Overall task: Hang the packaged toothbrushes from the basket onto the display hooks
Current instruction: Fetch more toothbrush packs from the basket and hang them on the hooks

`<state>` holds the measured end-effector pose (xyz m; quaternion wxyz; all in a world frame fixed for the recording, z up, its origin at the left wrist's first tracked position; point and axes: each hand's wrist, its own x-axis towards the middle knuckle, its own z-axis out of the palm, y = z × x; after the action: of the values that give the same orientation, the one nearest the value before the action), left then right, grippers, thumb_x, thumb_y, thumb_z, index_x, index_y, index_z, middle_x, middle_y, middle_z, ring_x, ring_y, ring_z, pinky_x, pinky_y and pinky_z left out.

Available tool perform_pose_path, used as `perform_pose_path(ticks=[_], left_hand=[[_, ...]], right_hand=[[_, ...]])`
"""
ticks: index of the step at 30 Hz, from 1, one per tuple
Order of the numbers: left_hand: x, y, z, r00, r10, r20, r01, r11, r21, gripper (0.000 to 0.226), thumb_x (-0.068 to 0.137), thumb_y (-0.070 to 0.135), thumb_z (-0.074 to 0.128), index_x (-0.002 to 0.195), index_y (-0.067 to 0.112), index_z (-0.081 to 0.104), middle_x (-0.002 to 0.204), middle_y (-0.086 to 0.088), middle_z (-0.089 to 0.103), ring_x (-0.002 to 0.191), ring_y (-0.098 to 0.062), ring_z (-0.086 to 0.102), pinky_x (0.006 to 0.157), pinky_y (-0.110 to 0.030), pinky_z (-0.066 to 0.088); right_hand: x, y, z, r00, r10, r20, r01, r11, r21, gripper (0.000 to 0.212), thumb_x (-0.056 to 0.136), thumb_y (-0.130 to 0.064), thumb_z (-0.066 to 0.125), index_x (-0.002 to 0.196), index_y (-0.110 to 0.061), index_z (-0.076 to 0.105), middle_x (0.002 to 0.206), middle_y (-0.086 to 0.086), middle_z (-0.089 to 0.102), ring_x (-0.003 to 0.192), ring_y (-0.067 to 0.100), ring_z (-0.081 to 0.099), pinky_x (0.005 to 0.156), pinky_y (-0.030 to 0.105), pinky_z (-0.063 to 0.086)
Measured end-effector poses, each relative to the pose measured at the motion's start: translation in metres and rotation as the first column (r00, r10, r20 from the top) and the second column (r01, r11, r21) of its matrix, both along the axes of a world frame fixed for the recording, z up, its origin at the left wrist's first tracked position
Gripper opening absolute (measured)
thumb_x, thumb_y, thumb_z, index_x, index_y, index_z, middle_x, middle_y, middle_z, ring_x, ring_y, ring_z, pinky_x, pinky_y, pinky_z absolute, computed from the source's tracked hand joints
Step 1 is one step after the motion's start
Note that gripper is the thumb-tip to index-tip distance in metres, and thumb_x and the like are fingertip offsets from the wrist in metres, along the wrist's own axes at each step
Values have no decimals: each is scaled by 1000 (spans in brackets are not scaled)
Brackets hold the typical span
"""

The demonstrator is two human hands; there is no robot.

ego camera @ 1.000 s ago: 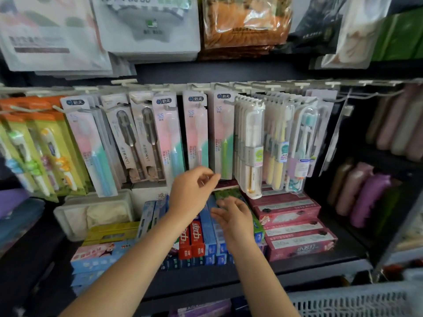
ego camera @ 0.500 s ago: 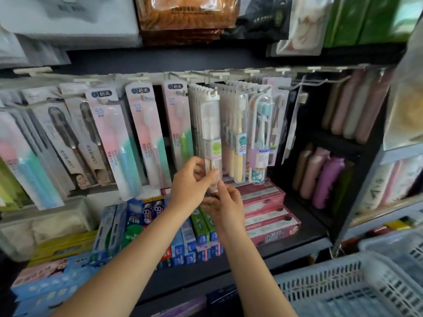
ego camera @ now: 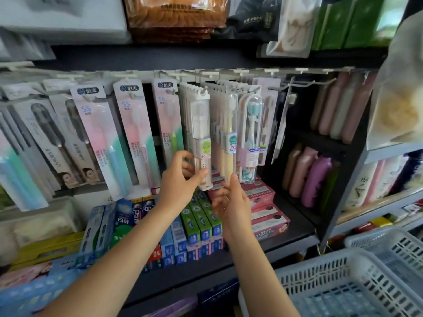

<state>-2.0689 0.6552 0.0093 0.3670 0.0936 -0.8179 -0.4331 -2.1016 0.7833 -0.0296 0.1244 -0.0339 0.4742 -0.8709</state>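
We are looking at a shop display where both hands are reaching up to a row of hanging toothbrush packs. Our left hand [ego camera: 180, 179] is gripping the lower end of the white cased toothbrush pack [ego camera: 201, 138], with the thumb in front and the other fingers [ego camera: 188, 167] curled behind it. That pack is hanging at the front of a full display hook [ego camera: 203, 90], just right of the pink-and-green carded toothbrushes [ego camera: 135, 136]. Our right hand [ego camera: 231, 202] is sitting just below the neighbouring yellow toothbrush pack [ego camera: 230, 143], its forefinger stretched up and touching the pack's bottom edge while the other fingers are lying loosely curled, holding nothing. Further right, a clear case with a teal toothbrush [ego camera: 250, 138] is hanging on the next hook.

Below the hooks, the dark shelf [ego camera: 295, 227] is carrying toothpaste boxes: green ones [ego camera: 201, 220] between our two wrists, pink ones [ego camera: 267, 213] to the right, blue ones [ego camera: 128, 216] to the left. The white slatted basket [ego camera: 343, 280] is sitting at the lower right, well apart from both hands; we cannot tell what is lying inside it. Pink and purple bottles [ego camera: 313, 177] are standing in the dark compartment beside the hooks.
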Motion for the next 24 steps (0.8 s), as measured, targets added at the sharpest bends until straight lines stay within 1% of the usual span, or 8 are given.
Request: perform_pose_path(ticks=[3, 6, 10, 16, 19, 21, 23, 24], left_hand=[[2, 4, 0, 1000, 5, -26, -6, 1000, -30, 42, 87, 26, 78, 116, 30, 49, 87, 5, 65, 80, -8, 67, 74, -29, 55], [2, 6, 0, 1000, 13, -22, -13, 999, -42, 45, 87, 27, 78, 123, 25, 51, 87, 5, 66, 79, -10, 67, 74, -32, 56], [2, 6, 2, 1000, 19, -16, -20, 998, -59, 47, 87, 27, 78, 126, 22, 52, 87, 7, 65, 79, -6, 65, 73, -28, 53], [6, 5, 3, 1000, 12, 5, -12, 999, -35, 46, 88, 25, 77, 127, 22, 52, 87, 6, 64, 80, -8, 65, 72, -25, 53], [9, 5, 3, 999, 8, 37, -6, 999, -40, 47, 88, 26, 77, 126, 22, 52, 88, 5, 63, 80, -8, 65, 71, -23, 52], [13, 6, 3, 997, 2, 78, 1, 999, -42, 48, 88, 29, 77, 127, 22, 51, 91, 3, 63, 82, -10, 64, 72, -25, 52], [21, 9, 0, 993, 10, 115, -5, 999, -47, 44, 88, 32, 77, 123, 24, 51, 93, 3, 62, 82, -10, 63, 69, -23, 50], [27, 11, -2, 992, 24, 121, -18, 999, -50, 39, 88, 34, 76, 118, 25, 52, 92, 4, 60, 80, -10, 62, 67, -21, 48]], right_hand=[[1, 1, 4, 1000, -11, -22, 11, 1000, 23, 31, 99, -41, 60, 100, -11, 66, 69, 4, 61, 51, 16, 53, 50, 29, 40], [0, 2, 4, 999, -27, -26, 27, 999, 28, 29, 100, -38, 60, 99, -10, 65, 68, 4, 61, 50, 16, 53, 51, 28, 41], [-2, 2, 4, 999, -20, -38, 21, 999, 35, 29, 101, -38, 59, 98, -10, 63, 67, 4, 61, 50, 15, 54, 52, 30, 42], [-2, -2, 3, 999, -7, -53, 11, 997, 73, 30, 101, -40, 58, 99, -11, 62, 71, 7, 62, 52, 17, 54, 51, 29, 43], [2, -1, 4, 999, -10, -43, 14, 996, 87, 31, 101, -40, 59, 102, -10, 62, 70, 6, 62, 53, 17, 55, 52, 29, 43], [6, 1, 3, 1000, -13, -26, 16, 995, 102, 34, 100, -41, 59, 105, -7, 62, 70, 5, 61, 53, 16, 55, 54, 30, 44], [13, 6, 0, 1000, -20, -6, 21, 993, 113, 34, 100, -41, 60, 102, -7, 60, 68, 4, 60, 53, 16, 54, 54, 29, 44], [18, 8, -2, 1000, -25, 8, 24, 993, 119, 32, 100, -40, 60, 100, -8, 59, 67, 4, 59, 52, 16, 53, 53, 29, 43]])
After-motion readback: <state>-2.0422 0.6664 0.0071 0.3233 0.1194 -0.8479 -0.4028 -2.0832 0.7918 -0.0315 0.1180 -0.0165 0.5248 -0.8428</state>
